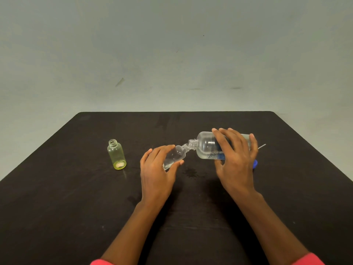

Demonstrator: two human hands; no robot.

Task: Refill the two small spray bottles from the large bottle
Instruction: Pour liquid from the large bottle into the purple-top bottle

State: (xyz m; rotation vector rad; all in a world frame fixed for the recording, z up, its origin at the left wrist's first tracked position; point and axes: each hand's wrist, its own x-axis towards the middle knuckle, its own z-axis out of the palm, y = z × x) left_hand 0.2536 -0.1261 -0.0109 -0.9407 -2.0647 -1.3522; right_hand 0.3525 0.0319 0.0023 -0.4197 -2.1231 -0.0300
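Uncapped green btl (116, 154) left; blue cap (255, 163) behind rt hand (236, 159).

Bare table (57, 217) at near left and along the far edge. A yellow bottle (116, 154) stands at left, well apart from the left hand (156, 175). The middle is barred — clear bottle (178, 153) and large bottle (206, 148), held neck to neck. A blue cap (255, 163) lies just beyond the right hand (235, 161).

Black table (57, 207) carries an uncapped yellowish bottle (116, 154).
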